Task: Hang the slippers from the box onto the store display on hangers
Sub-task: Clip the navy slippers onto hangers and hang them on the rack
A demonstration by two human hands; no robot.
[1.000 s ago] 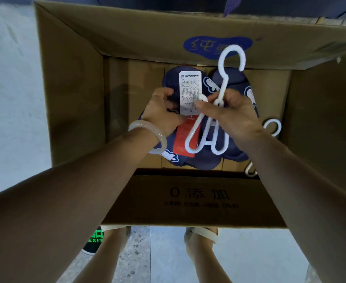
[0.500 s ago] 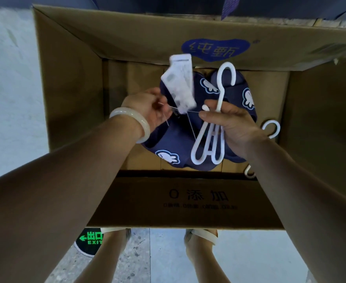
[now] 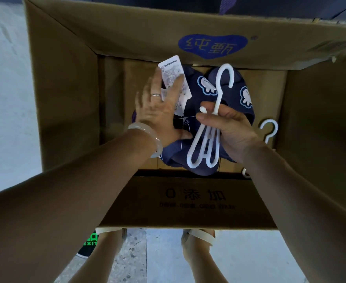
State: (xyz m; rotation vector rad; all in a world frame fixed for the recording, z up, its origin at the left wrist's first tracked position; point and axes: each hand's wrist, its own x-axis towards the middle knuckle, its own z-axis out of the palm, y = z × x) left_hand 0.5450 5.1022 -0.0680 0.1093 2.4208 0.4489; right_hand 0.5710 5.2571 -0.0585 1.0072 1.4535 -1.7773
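The left hand (image 3: pixel 157 111) lies flat, fingers straight and spread, on the left side of the navy slippers (image 3: pixel 196 127) inside the cardboard box (image 3: pixel 66 88); it grips nothing, and its fingertips touch the lower edge of the white paper tag (image 3: pixel 175 78), which stands up just beyond them toward the far wall. A thin string (image 3: pixel 185 119) runs from the tag across the gap between the two hands. Just to the right of that string the right hand (image 3: pixel 229 129) is curled round the stem of a white plastic hanger (image 3: pixel 208 127), thumb on top, holding it tight against the pair. The hanger's long axis runs away from the person: its hook rises past the fingers toward the far wall, and its two prongs point back toward the near wall, below the grip and lying over the slipper fabric. So the slippers sit directly under and around the right-hand grip, and the right hand is the nearer one for lifting; the left looks to be only steadying the pair. I judge the prongs are not yet clearly seated in the slippers, though the hand hides the join. Further right, beyond the right wrist, a spare hanger (image 3: pixel 269 129) lies on the box floor, apart from the pair. Apart from these, only the box's bare cardboard bottom shows.
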